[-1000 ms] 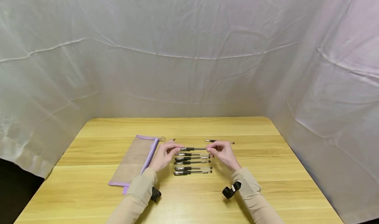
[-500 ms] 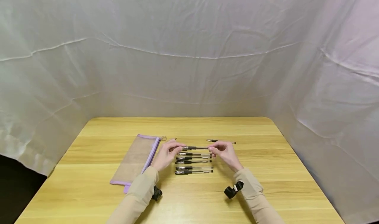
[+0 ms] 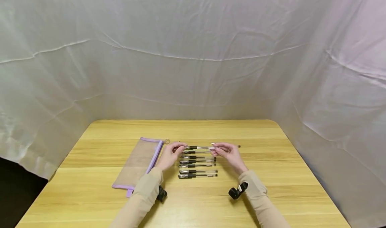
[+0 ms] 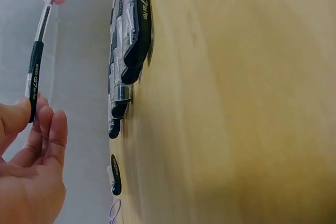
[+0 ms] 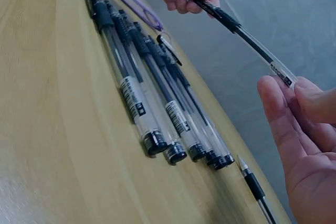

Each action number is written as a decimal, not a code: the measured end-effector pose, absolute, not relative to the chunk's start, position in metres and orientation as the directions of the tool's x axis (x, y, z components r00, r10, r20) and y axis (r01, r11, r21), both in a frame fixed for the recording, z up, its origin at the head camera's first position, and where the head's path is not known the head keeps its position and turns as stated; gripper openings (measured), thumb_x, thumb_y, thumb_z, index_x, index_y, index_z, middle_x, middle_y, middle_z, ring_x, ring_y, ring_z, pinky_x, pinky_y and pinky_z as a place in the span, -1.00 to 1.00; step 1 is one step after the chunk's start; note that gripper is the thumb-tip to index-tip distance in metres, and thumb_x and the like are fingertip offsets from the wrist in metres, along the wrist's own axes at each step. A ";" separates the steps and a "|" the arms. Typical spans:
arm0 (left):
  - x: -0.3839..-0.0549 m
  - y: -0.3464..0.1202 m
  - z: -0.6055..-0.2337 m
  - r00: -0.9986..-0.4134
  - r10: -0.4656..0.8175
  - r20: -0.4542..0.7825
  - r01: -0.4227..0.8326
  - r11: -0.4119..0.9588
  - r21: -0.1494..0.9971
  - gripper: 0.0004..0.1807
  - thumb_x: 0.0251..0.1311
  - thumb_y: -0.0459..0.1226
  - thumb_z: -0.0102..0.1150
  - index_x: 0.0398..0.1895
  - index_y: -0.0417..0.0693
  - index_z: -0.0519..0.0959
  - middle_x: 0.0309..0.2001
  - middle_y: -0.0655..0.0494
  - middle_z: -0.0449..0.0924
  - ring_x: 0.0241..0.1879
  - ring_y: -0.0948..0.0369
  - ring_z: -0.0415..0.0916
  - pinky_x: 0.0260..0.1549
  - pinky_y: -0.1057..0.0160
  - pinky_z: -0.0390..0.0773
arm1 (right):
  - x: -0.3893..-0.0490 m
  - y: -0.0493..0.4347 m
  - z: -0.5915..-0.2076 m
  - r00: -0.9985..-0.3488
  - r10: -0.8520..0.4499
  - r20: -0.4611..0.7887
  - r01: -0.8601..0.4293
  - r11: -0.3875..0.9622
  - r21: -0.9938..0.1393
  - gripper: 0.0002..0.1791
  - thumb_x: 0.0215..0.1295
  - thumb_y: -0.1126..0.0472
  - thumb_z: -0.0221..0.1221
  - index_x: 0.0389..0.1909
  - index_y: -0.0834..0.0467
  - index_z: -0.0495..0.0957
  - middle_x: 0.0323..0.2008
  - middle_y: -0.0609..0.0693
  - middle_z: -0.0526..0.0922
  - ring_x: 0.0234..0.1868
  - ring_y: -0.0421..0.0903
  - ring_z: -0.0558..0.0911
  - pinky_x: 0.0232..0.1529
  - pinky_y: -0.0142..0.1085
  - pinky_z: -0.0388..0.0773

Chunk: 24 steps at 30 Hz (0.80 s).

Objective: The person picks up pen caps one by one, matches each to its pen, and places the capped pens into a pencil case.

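Observation:
Between both hands, above the table, is a capped black gel pen (image 3: 197, 147) with a clear barrel. My left hand (image 3: 169, 157) pinches its black cap end between thumb and fingers. At the other end, my right hand (image 3: 230, 157) pinches the clear barrel by the label (image 5: 282, 73). Below the held pen, several similar capped gel pens (image 3: 196, 171) lie in a row, caps to the left. An uncapped pen (image 5: 255, 186) lies beyond my right hand, partly covered by it in the head view. A loose black pen cap (image 4: 116, 174) lies near my left hand.
To the left lies a flat mesh zip pouch (image 3: 135, 162) with purple edging, a ring (image 3: 167, 141) at its far corner; my left forearm overlaps it. Everything is on a wooden table (image 3: 271, 187). A grey cloth curtain (image 3: 193, 80) stands behind and at the sides.
Both hands have shifted slightly upward in the head view with the gel pen. A lying pen now shows separately just below it. The other pens and the pouch have stayed put.

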<state>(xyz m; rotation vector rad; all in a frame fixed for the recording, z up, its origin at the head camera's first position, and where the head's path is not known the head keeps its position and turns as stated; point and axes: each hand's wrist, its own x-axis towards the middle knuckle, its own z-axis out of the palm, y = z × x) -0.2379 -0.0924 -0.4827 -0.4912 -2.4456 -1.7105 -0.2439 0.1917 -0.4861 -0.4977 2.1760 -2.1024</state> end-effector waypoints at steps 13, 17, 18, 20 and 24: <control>-0.260 -0.093 -0.479 -0.972 0.101 0.214 0.236 0.463 0.854 -0.80 0.30 -0.40 0.25 -0.06 -0.30 0.67 -0.26 -0.13 0.70 -0.30 0.17 0.56 -0.28 0.36 0.53 | -0.267 0.176 -0.492 -0.981 -0.169 0.093 -0.136 0.265 -0.955 -0.76 0.40 0.42 0.13 0.02 0.44 0.52 -0.13 0.41 0.71 -0.28 0.04 0.75 -0.32 -0.38 0.69; -0.263 -0.092 -0.484 -0.980 0.088 0.179 0.199 0.530 0.824 -0.86 0.30 -0.39 0.25 -0.13 -0.24 0.69 -0.26 -0.10 0.71 -0.29 0.16 0.57 -0.26 0.30 0.54 | -0.272 0.173 -0.497 -0.980 -0.156 0.123 -0.180 0.435 -0.882 -0.85 0.35 0.40 0.21 -0.11 0.34 0.62 -0.28 0.26 0.74 -0.37 -0.09 0.65 -0.36 -0.44 0.58; -0.263 -0.092 -0.486 -0.983 0.083 0.167 0.184 0.548 0.816 -0.88 0.30 -0.39 0.25 -0.15 -0.22 0.70 -0.26 -0.08 0.72 -0.29 0.17 0.56 -0.25 0.29 0.54 | -0.273 0.173 -0.498 -0.979 -0.156 0.128 -0.188 0.471 -0.862 -0.87 0.34 0.39 0.23 -0.14 0.31 0.64 -0.31 0.21 0.73 -0.39 -0.13 0.62 -0.35 -0.45 0.55; -0.264 -0.091 -0.488 -0.985 0.078 0.152 0.170 0.572 0.802 -0.90 0.29 -0.39 0.26 -0.19 -0.23 0.70 -0.27 -0.09 0.71 -0.30 0.16 0.56 -0.25 0.26 0.54 | -0.274 0.172 -0.500 -0.977 -0.164 0.134 -0.201 0.528 -0.825 -0.90 0.32 0.36 0.25 -0.19 0.27 0.66 -0.35 0.15 0.70 -0.40 -0.18 0.56 -0.35 -0.45 0.49; -0.263 -0.090 -0.489 -0.991 0.081 0.108 0.135 0.598 0.790 -0.93 0.29 -0.41 0.24 -0.25 -0.26 0.68 -0.28 -0.11 0.70 -0.28 0.13 0.55 -0.20 0.21 0.55 | -0.276 0.172 -0.501 -0.975 -0.174 0.137 -0.214 0.584 -0.783 -0.93 0.31 0.34 0.27 -0.23 0.23 0.68 -0.36 0.10 0.69 -0.39 -0.20 0.50 -0.32 -0.42 0.44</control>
